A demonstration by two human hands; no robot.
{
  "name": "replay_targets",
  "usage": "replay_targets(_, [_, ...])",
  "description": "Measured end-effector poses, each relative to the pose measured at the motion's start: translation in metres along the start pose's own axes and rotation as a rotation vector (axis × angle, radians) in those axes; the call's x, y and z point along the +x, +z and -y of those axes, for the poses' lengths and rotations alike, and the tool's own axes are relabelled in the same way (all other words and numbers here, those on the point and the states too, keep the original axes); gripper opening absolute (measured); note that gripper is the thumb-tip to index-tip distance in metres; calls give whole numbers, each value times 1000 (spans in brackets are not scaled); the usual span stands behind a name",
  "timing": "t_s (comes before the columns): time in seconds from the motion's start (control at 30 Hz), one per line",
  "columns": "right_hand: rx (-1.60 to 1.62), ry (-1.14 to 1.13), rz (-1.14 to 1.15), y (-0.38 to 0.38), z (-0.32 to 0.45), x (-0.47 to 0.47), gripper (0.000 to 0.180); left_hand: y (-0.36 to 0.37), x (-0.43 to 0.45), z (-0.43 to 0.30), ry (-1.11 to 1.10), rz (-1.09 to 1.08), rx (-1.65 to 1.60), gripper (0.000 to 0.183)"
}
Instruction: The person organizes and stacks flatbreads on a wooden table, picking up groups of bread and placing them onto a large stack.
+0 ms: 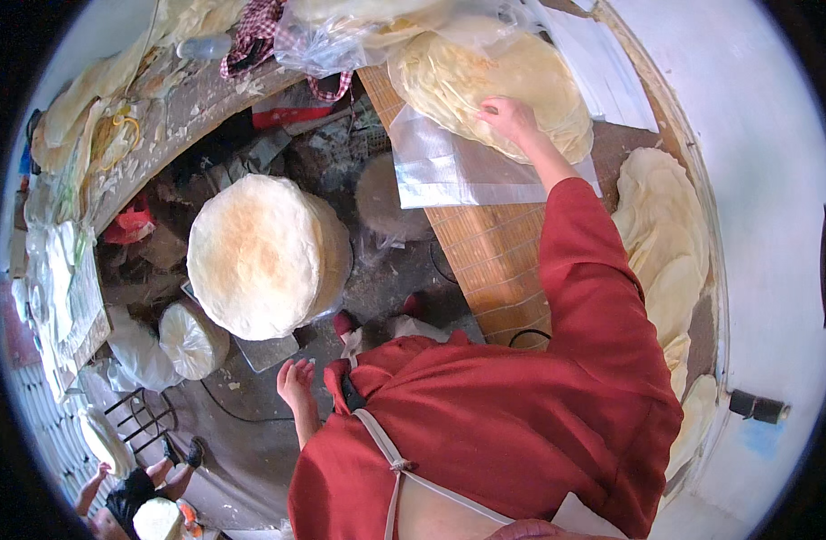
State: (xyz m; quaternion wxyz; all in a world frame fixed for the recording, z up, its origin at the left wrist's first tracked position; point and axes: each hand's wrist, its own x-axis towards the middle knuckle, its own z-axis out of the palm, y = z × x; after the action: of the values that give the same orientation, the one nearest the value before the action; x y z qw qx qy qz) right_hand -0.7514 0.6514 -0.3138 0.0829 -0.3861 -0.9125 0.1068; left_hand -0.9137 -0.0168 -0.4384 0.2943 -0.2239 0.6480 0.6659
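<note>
A pile of thin round flatbreads (487,67) lies on a bamboo-slat surface (500,250), partly over a translucent plastic sheet (446,169). My right hand (511,118) reaches onto this pile, thumb and fingers pinching the edge of a top flatbread. Down at my left side, my left hand (296,388) hangs in the air with fingers loosely curled apart and nothing in it. Beyond it rises a tall stack of round flatbreads (254,256), its top browned in the middle, above a flat metal platform (267,351).
More folded flatbreads (662,229) lie along the wall at right. Clear plastic bags (332,40) and a checked cloth (251,34) sit at the top. Tied plastic bags (193,341) and a metal rack (143,418) stand lower left. Another person (132,493) is at bottom left.
</note>
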Motion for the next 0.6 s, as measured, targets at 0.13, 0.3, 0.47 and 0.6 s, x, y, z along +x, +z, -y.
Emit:
replay_targets(0.13, [189, -20, 48, -3, -20, 2, 26, 13, -4, 6, 34, 38, 2, 25])
replay_targets(0.3, [147, 107, -291, -7, -49, 21, 21, 25, -10, 5, 59, 45, 0, 25])
replay_targets(0.47, [-185, 137, -646, -109, -70, 58, 24, 24, -16, 4, 56, 41, 21, 25])
replay_targets(0.6, [-631, -38, -840, -240, -89, 88, 18, 46, -12, -5, 54, 91, 81, 25])
